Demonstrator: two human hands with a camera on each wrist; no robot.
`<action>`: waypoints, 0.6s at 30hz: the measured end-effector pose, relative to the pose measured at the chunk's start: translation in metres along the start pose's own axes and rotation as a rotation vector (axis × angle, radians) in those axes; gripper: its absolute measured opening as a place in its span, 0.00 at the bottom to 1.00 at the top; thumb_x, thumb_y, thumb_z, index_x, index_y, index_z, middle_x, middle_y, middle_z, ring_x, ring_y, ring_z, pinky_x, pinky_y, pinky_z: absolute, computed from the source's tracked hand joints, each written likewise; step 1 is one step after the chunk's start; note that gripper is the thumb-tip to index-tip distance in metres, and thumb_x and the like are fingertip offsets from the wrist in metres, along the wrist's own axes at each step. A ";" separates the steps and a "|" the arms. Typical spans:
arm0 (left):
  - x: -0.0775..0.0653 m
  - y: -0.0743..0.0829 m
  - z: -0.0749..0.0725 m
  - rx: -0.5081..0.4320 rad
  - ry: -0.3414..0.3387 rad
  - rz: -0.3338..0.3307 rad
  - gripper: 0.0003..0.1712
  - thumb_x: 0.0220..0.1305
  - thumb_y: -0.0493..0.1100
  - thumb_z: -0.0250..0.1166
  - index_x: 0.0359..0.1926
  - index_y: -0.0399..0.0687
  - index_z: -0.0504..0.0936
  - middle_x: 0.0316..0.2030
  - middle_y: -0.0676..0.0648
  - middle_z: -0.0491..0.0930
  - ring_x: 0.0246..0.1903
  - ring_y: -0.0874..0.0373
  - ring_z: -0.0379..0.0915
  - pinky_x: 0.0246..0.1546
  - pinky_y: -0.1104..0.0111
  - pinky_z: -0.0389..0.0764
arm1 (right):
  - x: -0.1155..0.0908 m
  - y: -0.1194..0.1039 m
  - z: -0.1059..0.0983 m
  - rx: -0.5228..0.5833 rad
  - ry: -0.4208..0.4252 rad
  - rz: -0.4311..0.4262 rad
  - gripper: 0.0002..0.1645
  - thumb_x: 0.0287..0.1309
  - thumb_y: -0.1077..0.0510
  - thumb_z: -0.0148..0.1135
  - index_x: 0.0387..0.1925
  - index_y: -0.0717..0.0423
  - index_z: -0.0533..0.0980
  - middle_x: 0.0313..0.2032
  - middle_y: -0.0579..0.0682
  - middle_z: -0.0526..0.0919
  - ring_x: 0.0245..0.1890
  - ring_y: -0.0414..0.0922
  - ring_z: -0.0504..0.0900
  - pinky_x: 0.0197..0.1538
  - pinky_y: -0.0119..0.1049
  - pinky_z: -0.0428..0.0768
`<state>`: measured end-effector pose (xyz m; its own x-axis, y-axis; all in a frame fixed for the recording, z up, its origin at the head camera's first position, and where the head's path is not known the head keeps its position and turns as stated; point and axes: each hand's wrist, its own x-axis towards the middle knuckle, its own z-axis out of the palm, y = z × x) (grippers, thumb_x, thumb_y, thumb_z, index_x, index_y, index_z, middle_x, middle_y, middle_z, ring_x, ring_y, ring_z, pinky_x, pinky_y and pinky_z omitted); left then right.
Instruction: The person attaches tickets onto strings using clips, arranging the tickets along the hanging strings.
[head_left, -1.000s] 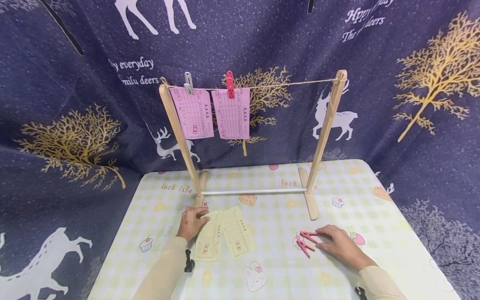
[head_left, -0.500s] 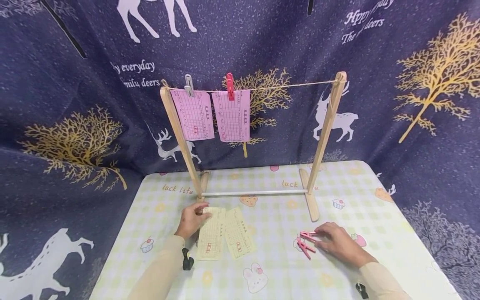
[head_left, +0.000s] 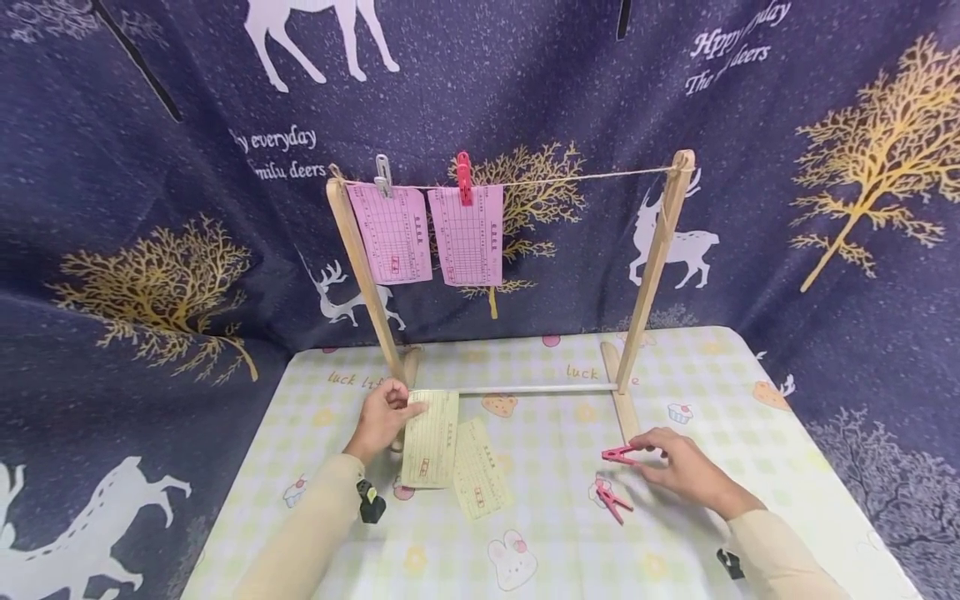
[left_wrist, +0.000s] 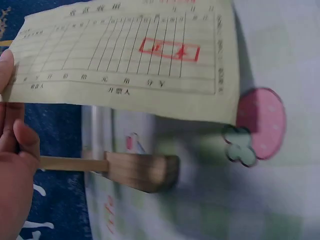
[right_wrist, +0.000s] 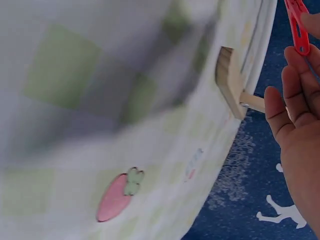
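Observation:
My left hand (head_left: 378, 421) pinches a pale yellow printed slip (head_left: 431, 442) near its upper left corner. In the left wrist view the same slip (left_wrist: 125, 55) is lifted off the table, a red stamp on its face. A second yellow slip (head_left: 482, 471) lies flat on the cloth beside it. My right hand (head_left: 678, 471) pinches a pink clothespin (head_left: 618, 454) between thumb and forefinger, raised above the table; the right wrist view shows this clothespin (right_wrist: 298, 27) at the fingertips. Another pink clothespin (head_left: 613, 502) lies on the cloth just below.
A wooden stand (head_left: 648, 283) carries a string (head_left: 585, 177) across its top. Two pink slips (head_left: 397, 237) hang at its left, one under a grey clothespin (head_left: 383, 177), the other under a red clothespin (head_left: 464, 179). A white rod (head_left: 536, 388) joins the posts low down.
My left hand has lifted one yellow slip off the table and moved it away from me, toward the stand. My right hand has picked up one pink clothespin from beside the other.

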<state>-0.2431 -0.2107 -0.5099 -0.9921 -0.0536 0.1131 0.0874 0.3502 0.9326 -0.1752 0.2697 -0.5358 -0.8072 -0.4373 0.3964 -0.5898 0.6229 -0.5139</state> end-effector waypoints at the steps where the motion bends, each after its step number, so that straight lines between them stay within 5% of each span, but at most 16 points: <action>1: 0.001 0.002 0.000 -0.005 0.003 0.013 0.18 0.52 0.29 0.76 0.32 0.37 0.71 0.30 0.47 0.76 0.31 0.62 0.75 0.33 0.76 0.77 | 0.001 0.000 -0.001 0.001 0.005 -0.008 0.20 0.43 0.69 0.76 0.41 0.61 0.82 0.36 0.47 0.85 0.34 0.48 0.81 0.33 0.37 0.81; 9: 0.001 0.016 -0.004 0.047 0.036 0.070 0.09 0.53 0.33 0.77 0.32 0.36 0.83 0.29 0.48 0.84 0.30 0.63 0.76 0.35 0.75 0.77 | 0.010 -0.003 -0.009 -0.009 0.013 -0.039 0.18 0.48 0.66 0.74 0.43 0.58 0.83 0.37 0.44 0.84 0.35 0.46 0.81 0.33 0.37 0.80; 13: 0.002 0.024 -0.006 0.020 0.027 0.073 0.09 0.53 0.34 0.77 0.34 0.36 0.86 0.34 0.45 0.86 0.31 0.64 0.79 0.36 0.75 0.79 | 0.018 -0.006 -0.020 -0.018 -0.001 -0.031 0.17 0.51 0.64 0.74 0.45 0.56 0.83 0.39 0.42 0.84 0.38 0.42 0.80 0.34 0.36 0.79; 18: 0.007 0.035 -0.009 0.023 0.005 0.154 0.08 0.58 0.33 0.73 0.39 0.32 0.87 0.40 0.38 0.87 0.36 0.63 0.82 0.40 0.78 0.80 | 0.030 -0.011 -0.035 -0.034 0.002 -0.040 0.19 0.50 0.63 0.75 0.46 0.57 0.83 0.40 0.42 0.83 0.39 0.42 0.80 0.34 0.35 0.78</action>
<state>-0.2458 -0.2074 -0.4731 -0.9669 -0.0020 0.2553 0.2359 0.3761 0.8960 -0.1921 0.2724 -0.4916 -0.7830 -0.4608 0.4178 -0.6204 0.6269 -0.4713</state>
